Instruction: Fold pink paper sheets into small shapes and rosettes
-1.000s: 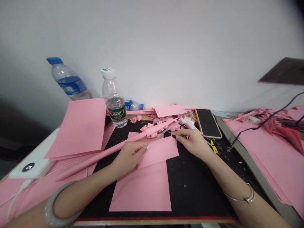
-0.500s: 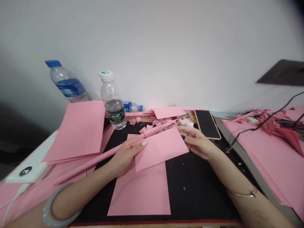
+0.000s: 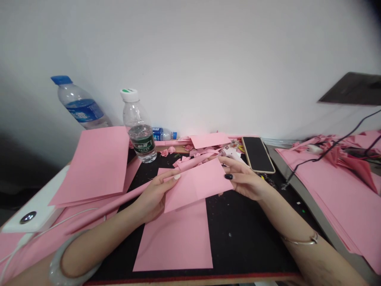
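A pink sheet of paper [image 3: 198, 183] is held up above the black mat, tilted, between both hands. My left hand [image 3: 159, 194] pinches its left edge, thumb on top and fingers beneath. At the right edge, my right hand [image 3: 245, 176] has its thumb on the paper's face, with the other fingers behind it and partly hidden. Under the held piece, a larger pink sheet [image 3: 175, 246] lies flat on the black mat [image 3: 244, 238]. A long rolled pink paper tube [image 3: 125, 198] passes behind my left hand.
Folded pink paper [image 3: 95, 163], a white power bank [image 3: 35, 214] and an upright water bottle [image 3: 139, 135] stand left. Toward the wall are paper flowers [image 3: 168, 151], a glue gun [image 3: 232, 153] and a phone [image 3: 258, 155]. More pink sheets [image 3: 333, 198] and a black cable [image 3: 315, 160] lie right.
My right thumb has come onto the face of the held paper at its right edge. The whole view has shifted slightly, and my left hand keeps its pinch.
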`<state>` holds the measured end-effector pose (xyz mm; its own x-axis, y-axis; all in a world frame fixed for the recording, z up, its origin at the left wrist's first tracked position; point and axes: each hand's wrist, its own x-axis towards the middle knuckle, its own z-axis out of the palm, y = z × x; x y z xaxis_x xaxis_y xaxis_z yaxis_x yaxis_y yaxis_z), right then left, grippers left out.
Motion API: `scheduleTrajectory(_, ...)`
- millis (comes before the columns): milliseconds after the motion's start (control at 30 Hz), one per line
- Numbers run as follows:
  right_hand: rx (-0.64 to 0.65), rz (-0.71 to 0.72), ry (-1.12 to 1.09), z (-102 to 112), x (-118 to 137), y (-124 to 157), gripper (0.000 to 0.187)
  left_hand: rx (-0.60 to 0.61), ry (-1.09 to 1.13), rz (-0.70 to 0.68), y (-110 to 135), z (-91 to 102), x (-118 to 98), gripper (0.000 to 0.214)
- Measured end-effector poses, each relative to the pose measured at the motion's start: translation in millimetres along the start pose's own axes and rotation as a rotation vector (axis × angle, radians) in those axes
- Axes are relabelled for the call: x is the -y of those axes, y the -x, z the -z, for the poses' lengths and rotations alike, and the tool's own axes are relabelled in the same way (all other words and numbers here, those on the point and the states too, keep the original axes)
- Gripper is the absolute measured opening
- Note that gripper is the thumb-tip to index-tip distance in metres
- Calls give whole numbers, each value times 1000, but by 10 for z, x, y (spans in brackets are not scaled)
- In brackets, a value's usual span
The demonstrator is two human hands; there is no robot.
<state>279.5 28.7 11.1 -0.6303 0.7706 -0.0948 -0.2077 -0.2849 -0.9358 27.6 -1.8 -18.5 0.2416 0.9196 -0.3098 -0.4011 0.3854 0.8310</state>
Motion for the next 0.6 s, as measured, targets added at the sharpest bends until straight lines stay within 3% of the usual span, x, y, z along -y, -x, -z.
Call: scheduleTrajectory(600,98,2,-52,-7,11,-1,58,-7,-25,2,15,-4,-2,22)
